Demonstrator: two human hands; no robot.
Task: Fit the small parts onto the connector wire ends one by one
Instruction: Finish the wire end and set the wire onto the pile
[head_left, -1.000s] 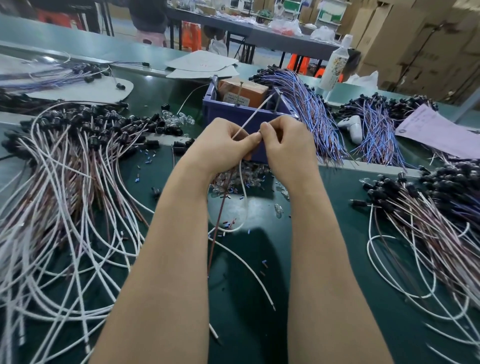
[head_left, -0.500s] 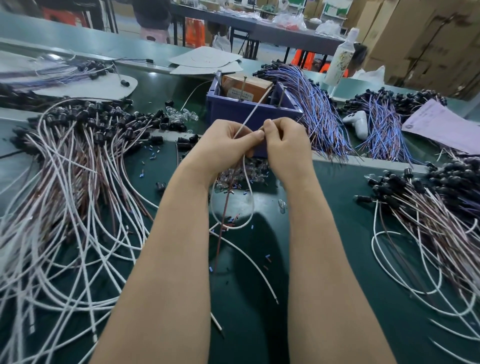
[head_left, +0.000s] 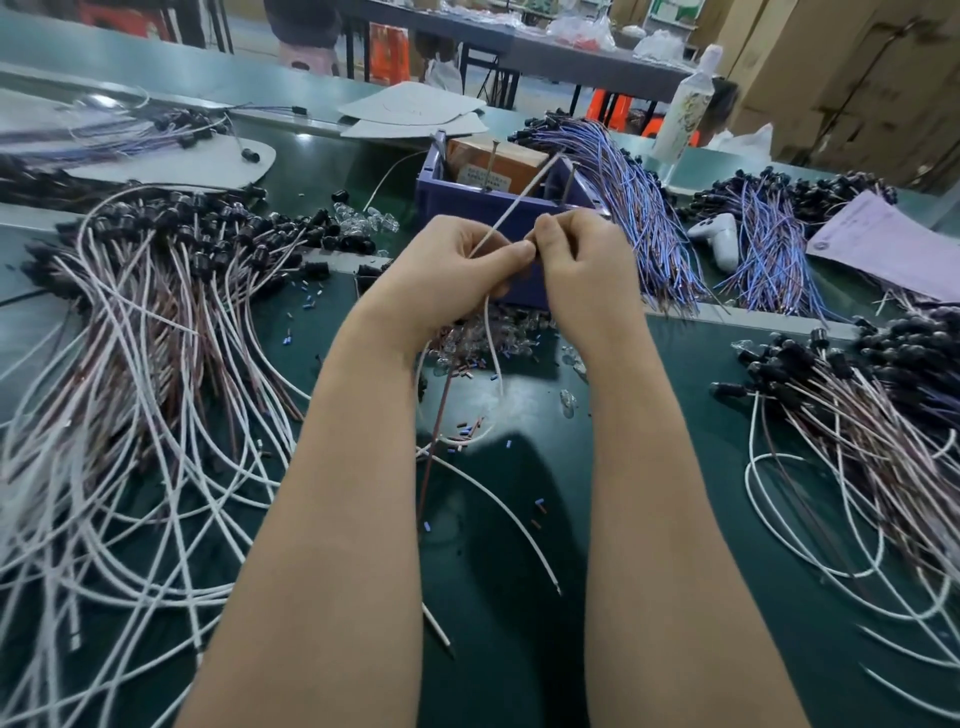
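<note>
— On your left lies the heap of white-and-brown wires (head_left: 156, 332). Your left hand (head_left: 457, 270) pinches a white wire (head_left: 514, 205) between thumb and forefinger.
— Its end slants up past your knuckles, over the blue bin (head_left: 483, 205).
— Your right hand (head_left: 587, 265) curls, fingertips meeting that pinch; I cannot tell what they grasp.

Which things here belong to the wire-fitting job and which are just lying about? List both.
Job: white wire, pinched by left hand and right hand; heap of small parts below them; wire pile at left.
Lying about: blue bin, bottle, paper sheet, cardboard sheets.
</note>
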